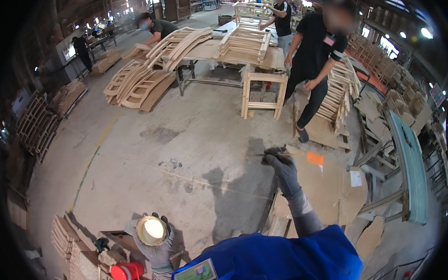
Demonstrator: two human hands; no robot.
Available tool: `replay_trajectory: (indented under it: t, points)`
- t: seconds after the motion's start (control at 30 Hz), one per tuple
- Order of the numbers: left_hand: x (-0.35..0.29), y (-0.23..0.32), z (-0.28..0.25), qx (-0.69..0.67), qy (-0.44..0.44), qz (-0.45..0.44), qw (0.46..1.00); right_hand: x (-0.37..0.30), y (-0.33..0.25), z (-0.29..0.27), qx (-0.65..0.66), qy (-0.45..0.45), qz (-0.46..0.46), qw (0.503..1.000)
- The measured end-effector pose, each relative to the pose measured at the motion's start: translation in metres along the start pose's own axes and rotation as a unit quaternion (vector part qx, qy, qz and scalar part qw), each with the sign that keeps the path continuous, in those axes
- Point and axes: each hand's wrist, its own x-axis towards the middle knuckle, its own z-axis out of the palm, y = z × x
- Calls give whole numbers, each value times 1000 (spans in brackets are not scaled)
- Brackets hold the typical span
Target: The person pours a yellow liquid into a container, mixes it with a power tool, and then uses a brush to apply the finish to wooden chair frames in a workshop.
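In the head view, a workshop with a concrete floor [136, 158] spreads out beyond the hands, with stacked wooden parts on several sides. The left hand [156, 252], in a grey glove, is low and near the body, its fingers curled round a small round container [151, 230] with pale contents; the container sits upright enough to show its mouth. Farther forward and to the right, the right hand [282, 171], also gloved, has its fingers bent in around a thin stick [255, 154] that points left; its tip is too faint to make out.

Just below the left hand is a red container [128, 272], with stacked wood [69, 244] to its left. Just right of the right hand lies a cardboard sheet [334, 195] bearing an orange label [314, 159]; farther right is a long teal panel [409, 168]. Ahead of the right hand, a person in black [319, 48] stands near a small wooden frame [265, 95]. Well ahead of both hands, curved wooden pieces [183, 45] rest on a table.
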Motion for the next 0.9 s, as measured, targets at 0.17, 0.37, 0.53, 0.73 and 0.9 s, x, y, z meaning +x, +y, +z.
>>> replay_trajectory:
  t: [0.17, 0.37, 0.53, 0.73, 0.9]
  points:
    - [105, -43, 39, 9, -14, -51, 999, 60, 0, -24, -13, 89, 22, 996]
    - [247, -48, 71, 34, -51, -100, 993, 146, 56, 3, 101, 76, 35, 991]
    - [379, -48, 106, 58, -76, -126, 987, 250, 83, 43, 80, 62, 6, 995]
    - [540, -55, 168, 56, -98, -204, 972, 382, 99, 92, 35, 145, 11, 989]
    - [652, -81, 201, 99, -75, -274, 954, 459, 131, 95, -22, 173, -8, 985]
